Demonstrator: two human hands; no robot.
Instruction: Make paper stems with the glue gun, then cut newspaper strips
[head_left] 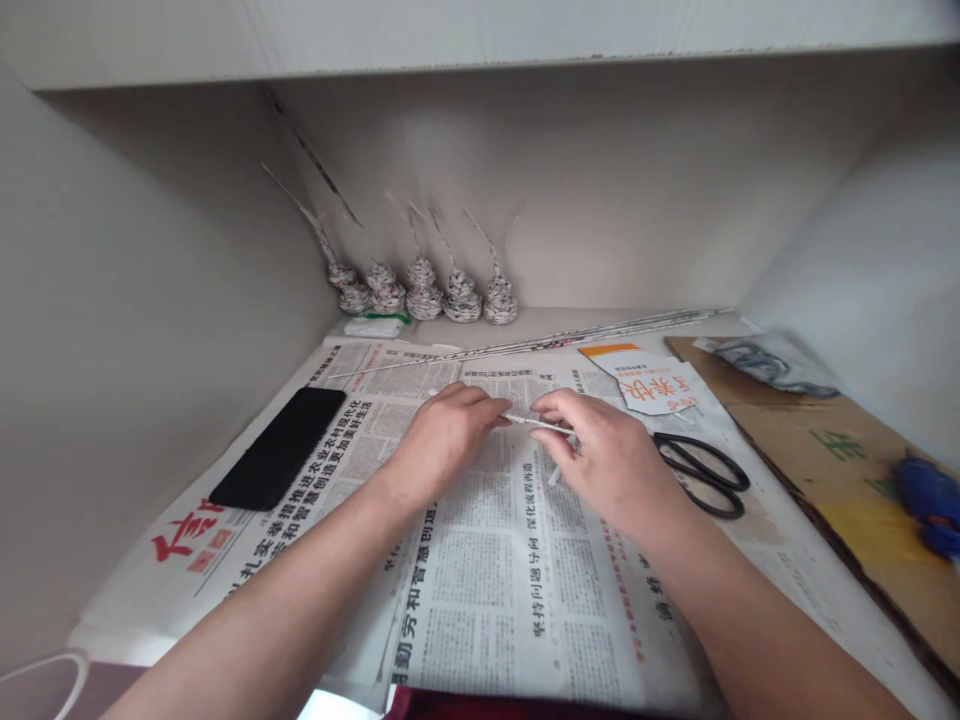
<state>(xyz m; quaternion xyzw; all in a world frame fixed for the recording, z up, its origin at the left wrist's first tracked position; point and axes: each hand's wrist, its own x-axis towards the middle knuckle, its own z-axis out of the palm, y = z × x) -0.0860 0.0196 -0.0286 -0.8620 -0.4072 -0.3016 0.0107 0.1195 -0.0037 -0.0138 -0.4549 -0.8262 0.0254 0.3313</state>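
My left hand (454, 432) is closed, its thumb and fingers pinching one end of a thin, whitish paper tube (521, 420). On the other end, my right hand (604, 450) pinches the same tube between thumb and fingers. A short pale end (555, 476) sticks out below the right fingers. Both hands hover just over newspaper sheets (480, 600) spread on the surface. Black-handled scissors (705, 475) lie beside my right wrist, their blades largely hidden behind the hand.
Several gourd-shaped woven paper pieces (463, 296) stand along the back wall, with long paper tubes (570, 338) in front. A black phone (281, 447) lies left. Right are a printed card (649, 385), cardboard (817, 450), a plastic bag (772, 362) and a blue object (930, 500). A shelf (480, 35) overhangs.
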